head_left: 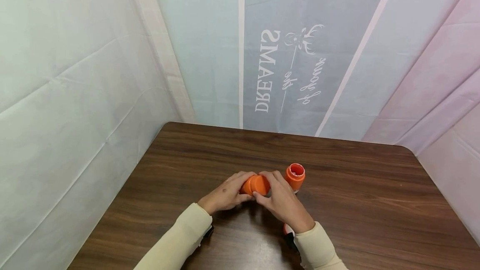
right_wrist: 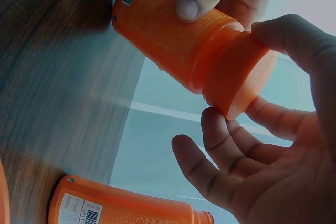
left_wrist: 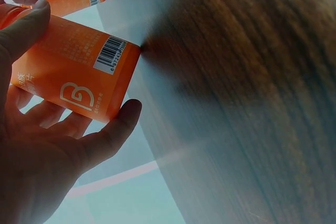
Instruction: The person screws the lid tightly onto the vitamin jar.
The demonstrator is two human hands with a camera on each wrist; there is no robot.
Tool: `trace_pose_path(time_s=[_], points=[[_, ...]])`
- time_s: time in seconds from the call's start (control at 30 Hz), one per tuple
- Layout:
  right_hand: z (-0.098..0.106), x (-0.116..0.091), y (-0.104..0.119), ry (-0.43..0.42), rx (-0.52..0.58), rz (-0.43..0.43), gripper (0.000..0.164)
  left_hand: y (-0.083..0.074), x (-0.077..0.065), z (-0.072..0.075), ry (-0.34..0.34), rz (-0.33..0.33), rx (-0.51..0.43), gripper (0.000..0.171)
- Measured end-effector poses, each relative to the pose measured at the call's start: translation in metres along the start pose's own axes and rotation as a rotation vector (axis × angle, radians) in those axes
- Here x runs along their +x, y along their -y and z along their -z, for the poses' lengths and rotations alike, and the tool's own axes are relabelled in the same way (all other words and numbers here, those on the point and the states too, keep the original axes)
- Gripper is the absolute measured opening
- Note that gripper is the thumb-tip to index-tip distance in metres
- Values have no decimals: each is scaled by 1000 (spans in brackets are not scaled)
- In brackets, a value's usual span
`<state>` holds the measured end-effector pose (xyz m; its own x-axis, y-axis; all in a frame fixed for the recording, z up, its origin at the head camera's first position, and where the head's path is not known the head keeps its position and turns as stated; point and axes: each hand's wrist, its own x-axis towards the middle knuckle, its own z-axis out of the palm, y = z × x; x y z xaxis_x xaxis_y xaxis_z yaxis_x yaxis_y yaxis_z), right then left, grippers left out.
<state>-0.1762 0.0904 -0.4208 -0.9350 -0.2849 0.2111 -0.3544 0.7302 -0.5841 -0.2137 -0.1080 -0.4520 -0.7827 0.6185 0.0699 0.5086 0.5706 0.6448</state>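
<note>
An orange plastic bottle [left_wrist: 79, 66] with a barcode label is held in my left hand [head_left: 226, 191], fingers and thumb round its body. Its orange screw cap [right_wrist: 239, 74] is on the neck, and my right hand [head_left: 281, 197] pinches it between thumb and fingertips. The bottle leans, its base close to the tabletop; I cannot tell whether they touch. Just beyond my right hand stands a second orange bottle [head_left: 294, 177], uncapped, its mouth facing up with whitish bits round the rim. Its label side shows low in the right wrist view.
Partly hidden by my right wrist, a round orange-rimmed piece with a white inside [head_left: 288, 229] lies on the brown wooden table [head_left: 187, 149]. Fabric curtains [head_left: 210, 53] with printed lettering hang behind the table and along both sides.
</note>
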Motion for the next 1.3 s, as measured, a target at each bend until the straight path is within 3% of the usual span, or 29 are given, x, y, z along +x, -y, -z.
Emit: trace_pose_path(time_s=[0.3, 0.77, 0.93, 1.1, 1.3], points=[[-2, -1, 0, -3, 12, -29, 50, -1, -1, -1, 1, 22, 15, 59], [-4, -1, 3, 4, -21, -73, 48, 1, -2, -4, -4, -2, -12, 55], [-3, -3, 3, 3, -41, -70, 60, 1, -3, -5, -6, 1, -9, 57], [0, -6, 1, 5, -110, 25, 74, 1, -4, -4, -4, 1, 9, 60], [4, -8, -1, 10, -166, 163, 66, 1, -4, -4, -11, -11, 2, 64]])
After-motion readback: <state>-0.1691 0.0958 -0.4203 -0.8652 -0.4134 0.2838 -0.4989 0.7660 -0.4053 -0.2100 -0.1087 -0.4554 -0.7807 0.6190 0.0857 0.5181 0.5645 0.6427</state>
